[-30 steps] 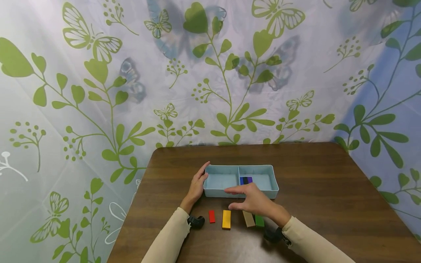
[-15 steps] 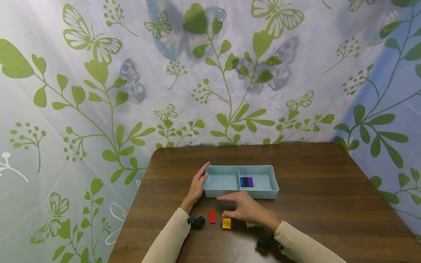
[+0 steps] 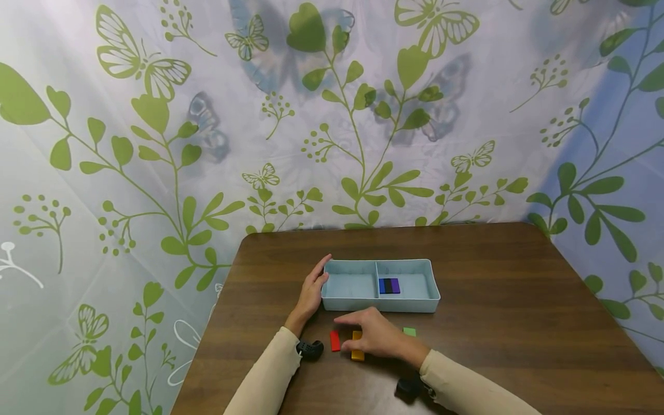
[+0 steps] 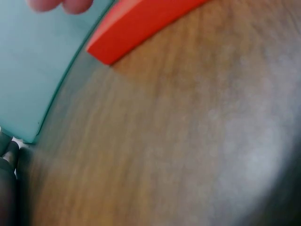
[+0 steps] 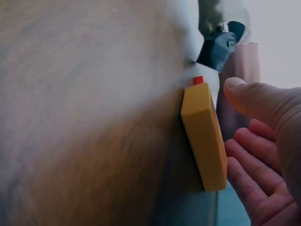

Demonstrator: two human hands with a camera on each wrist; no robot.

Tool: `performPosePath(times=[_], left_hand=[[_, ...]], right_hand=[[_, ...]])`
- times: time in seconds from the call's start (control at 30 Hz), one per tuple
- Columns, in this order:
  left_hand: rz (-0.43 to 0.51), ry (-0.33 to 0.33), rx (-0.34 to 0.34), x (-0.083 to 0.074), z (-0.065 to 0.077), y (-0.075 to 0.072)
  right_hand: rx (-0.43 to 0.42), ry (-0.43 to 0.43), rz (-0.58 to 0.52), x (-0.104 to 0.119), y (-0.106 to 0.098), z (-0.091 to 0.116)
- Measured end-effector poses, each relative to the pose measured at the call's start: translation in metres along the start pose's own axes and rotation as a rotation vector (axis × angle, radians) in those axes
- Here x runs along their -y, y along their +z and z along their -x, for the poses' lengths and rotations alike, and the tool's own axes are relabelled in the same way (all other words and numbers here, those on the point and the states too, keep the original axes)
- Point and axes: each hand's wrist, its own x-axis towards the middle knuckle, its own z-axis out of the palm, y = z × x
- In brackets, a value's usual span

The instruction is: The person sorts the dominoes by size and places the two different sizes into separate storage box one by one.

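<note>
Right wrist shows a smooth, oblong yellow block beside the hand.

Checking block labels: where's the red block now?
In the head view, the red block lies on the table, just left of the yellow block, on the near side of the light-blue tray.

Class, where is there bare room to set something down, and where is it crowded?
Bare: the tabletop right of the divided tray, the strip between tray and butterfly-print curtain, and the tray's left compartment. Crowded: in front of the tray, where the right hand, red block, yellow block and green block cluster.
</note>
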Motion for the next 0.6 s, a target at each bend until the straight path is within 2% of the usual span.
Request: performPosePath(times=[0.33,0.6], left_hand=[[-0.050,0.048,-0.009,0.002,0.000,0.001],[-0.008,-0.005,-0.010,-0.003,0.000,0.001]], right_hand=[[0.022,0.011,0.030,0.002,0.011,-0.005],[0.026,0.012,0.048,0.003,0.016,-0.007]])
